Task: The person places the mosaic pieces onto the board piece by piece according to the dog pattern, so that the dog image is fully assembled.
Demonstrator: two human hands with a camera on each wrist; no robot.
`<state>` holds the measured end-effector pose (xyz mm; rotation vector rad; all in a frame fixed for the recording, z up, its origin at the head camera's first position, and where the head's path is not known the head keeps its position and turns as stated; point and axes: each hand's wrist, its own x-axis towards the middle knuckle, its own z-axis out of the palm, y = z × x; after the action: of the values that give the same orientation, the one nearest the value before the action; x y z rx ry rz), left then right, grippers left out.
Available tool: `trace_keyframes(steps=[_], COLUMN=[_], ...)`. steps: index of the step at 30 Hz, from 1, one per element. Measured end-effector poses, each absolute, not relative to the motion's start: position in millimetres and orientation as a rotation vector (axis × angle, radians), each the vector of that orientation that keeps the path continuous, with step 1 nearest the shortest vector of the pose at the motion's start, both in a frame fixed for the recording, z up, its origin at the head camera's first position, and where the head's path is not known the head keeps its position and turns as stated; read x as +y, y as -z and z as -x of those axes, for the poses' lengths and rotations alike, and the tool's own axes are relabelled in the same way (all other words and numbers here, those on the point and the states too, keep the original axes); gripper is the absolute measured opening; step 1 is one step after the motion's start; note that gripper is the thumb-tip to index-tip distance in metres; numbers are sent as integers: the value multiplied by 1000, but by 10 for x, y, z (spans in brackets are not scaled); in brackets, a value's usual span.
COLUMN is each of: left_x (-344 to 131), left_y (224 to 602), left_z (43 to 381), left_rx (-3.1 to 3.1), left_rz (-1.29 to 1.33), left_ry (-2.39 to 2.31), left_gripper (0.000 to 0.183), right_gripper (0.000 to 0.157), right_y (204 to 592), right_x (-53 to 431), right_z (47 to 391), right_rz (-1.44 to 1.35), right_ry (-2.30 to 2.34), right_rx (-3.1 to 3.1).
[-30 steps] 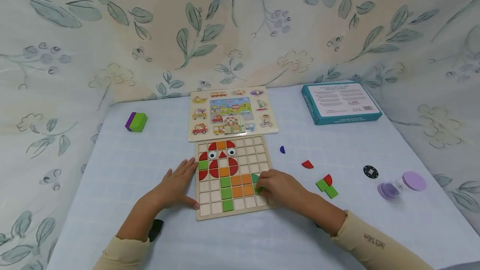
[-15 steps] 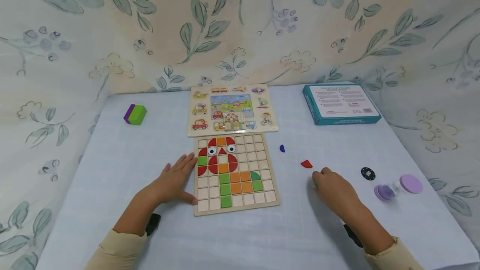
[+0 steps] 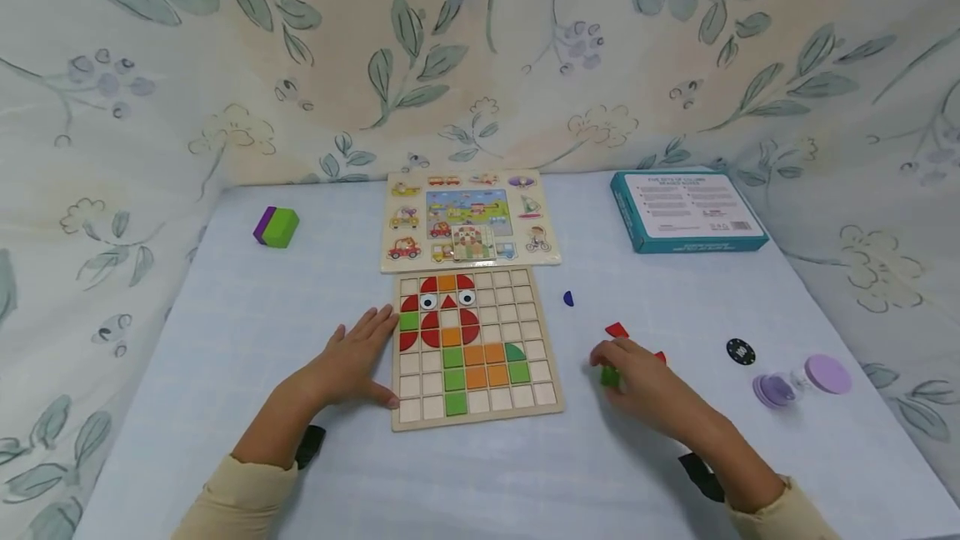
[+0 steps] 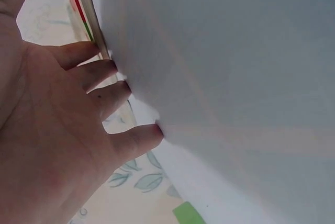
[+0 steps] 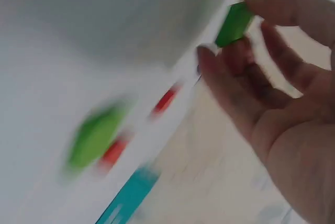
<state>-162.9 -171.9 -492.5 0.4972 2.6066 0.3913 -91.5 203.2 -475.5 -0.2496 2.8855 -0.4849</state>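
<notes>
The wooden grid board (image 3: 542, 394) lies mid-table with red, orange and green tiles and two eye tiles set in its cells. My left hand (image 3: 352, 365) rests along its left edge, fingers spread straight; the left wrist view shows the fingertips (image 4: 107, 66) by that edge. Right of the board, my right hand (image 3: 637, 377) pinches a green square tile (image 5: 234, 24) above the cloth. Near it lie a red quarter-round tile (image 3: 617, 330) and a second red tile (image 3: 660, 357), partly covered by the hand. A blurred green tile (image 5: 97, 137) shows in the right wrist view.
Behind the board lie a picture puzzle (image 3: 393, 198) with a small pattern card (image 3: 472, 242) and a teal box (image 3: 690, 211). A blue half-round tile (image 3: 568, 298), black chip (image 3: 741, 351), purple-capped hourglass-like object (image 3: 795, 383) and green-purple blocks (image 3: 277, 227) are around.
My right hand left the board, where a green square now shows under the dark green quarter, went to the loose tiles and comes back leftward with a green tile. My left hand stays.
</notes>
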Motion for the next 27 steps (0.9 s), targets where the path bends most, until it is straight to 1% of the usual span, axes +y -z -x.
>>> trace_keyframes(steps=[3, 6, 9, 11, 19, 27], left_x=[-1717, -1703, -1688, -1686, -1719, -1725], left_y=[4924, 4944, 4970, 4983, 4989, 4973], left_z=[1638, 1632, 1619, 1614, 1592, 1583], left_rx=[2618, 2616, 2611, 2617, 2621, 2624], left_rz=[-495, -493, -500, -500, -476, -484], left_ry=[-402, -425, -439, -431, -415, -434], left_gripper=[120, 120, 120, 120, 122, 122], right_gripper=[39, 32, 25, 23, 21, 22], right_y=[4715, 4732, 4773, 4795, 4829, 4837], right_x=[1738, 1493, 1350, 1311, 1319, 1332], right_z=[939, 956, 960, 965, 991, 1017], right_rz=[506, 778, 929, 977, 1075, 1065], right_ry=[619, 621, 548, 513, 478, 408], right_rx=[2823, 2750, 2723, 2723, 2746, 2791])
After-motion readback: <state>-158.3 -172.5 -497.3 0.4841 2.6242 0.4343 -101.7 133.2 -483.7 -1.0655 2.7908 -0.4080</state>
